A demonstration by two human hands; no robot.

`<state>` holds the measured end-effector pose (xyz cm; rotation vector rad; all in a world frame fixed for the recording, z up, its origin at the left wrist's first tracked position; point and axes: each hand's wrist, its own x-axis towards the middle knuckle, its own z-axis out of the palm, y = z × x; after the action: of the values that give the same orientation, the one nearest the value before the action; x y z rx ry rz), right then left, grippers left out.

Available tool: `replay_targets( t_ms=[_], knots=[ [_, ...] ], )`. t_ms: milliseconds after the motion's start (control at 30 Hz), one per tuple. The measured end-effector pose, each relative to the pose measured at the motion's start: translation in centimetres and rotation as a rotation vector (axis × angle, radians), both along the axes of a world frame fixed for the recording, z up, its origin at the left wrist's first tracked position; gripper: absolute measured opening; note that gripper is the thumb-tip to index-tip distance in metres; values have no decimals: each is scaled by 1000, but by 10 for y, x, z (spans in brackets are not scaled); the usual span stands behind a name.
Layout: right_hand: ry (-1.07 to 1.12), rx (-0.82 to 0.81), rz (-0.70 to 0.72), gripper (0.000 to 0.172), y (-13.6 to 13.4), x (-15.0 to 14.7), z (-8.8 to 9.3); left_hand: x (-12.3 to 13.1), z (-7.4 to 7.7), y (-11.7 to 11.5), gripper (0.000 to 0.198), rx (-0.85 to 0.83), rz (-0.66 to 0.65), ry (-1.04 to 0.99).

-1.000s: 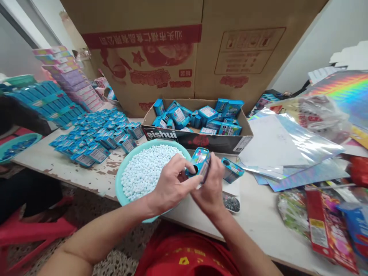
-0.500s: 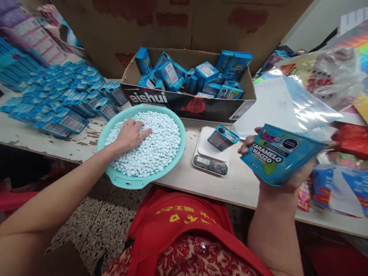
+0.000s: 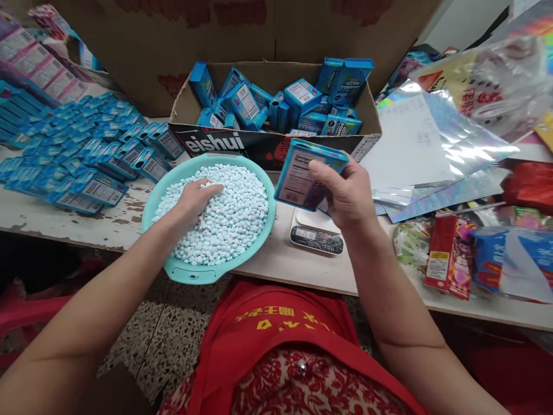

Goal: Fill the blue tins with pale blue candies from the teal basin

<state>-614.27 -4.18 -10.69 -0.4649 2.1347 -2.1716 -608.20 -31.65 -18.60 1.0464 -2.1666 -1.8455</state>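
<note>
My left hand (image 3: pixel 195 199) rests in a turquoise basin (image 3: pixel 199 275) full of small, pale blue-white candies (image 3: pixel 233 213). Its thumb stretches over the candies, while the other fingertips are partly sunk among them. My right hand (image 3: pixel 348 187) grips a blue candy packet (image 3: pixel 298 176), thumb across the face with the printed white label. The packet is tilted above a small white kitchen scale (image 3: pixel 317 239) with a lit display. Packet and hand cover most of the scale's plate, so what lies on it is hidden.
Behind the basin, a cardboard box (image 3: pixel 216 141) holds several blue candy boxes (image 3: pixel 302 95). Many more blue boxes (image 3: pixel 99 187) stand in rows at left. Right of the scale lie paper sheets (image 3: pixel 410 144), shiny film and a red candy pack (image 3: pixel 447 253). The table's front edge runs before me.
My right hand has swung left from beside the paper to above the scale, turning a blue packet's label side toward me. My left hand's fingers have dug slightly deeper into the candies.
</note>
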Motion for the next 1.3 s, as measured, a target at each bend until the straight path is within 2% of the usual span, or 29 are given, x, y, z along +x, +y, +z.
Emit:
replay_targets(
  t_ms=[133,267,367,433,500,633,800,900,1000,1100,1200,1300],
  knots=[
    [177,163,53,36,-23,7,5,5,16,2,28,378,83,78],
    [381,289,84,36,-52,15,2,8,47,0,23,711,146,153],
    [506,382,114,36,-79,17,-4,3,76,1,25,754,130,348],
    [561,457,134,34,-97,18,-7,-2,92,3,29,693,138,495],
    [598,534,145,32,-111,20,-9,-8,101,7,33,631,178,576],
    [632,668,192,31,-123,22,-10,-15,101,12,36,573,260,594],
    [660,747,180,32,-120,19,-6,-20,93,13,39,470,253,652],
    [599,671,203,30,-119,16,-2,-21,93,13,40,422,249,642],
    [448,547,258,28,-119,13,1,-19,98,13,39,434,158,638],
    [385,539,297,29,-119,10,3,-17,104,13,39,469,90,624],
    [378,509,317,30,-118,6,5,-17,105,13,39,501,100,582],
    [366,460,280,33,-116,5,6,-19,102,14,37,519,127,636]
  ],
)
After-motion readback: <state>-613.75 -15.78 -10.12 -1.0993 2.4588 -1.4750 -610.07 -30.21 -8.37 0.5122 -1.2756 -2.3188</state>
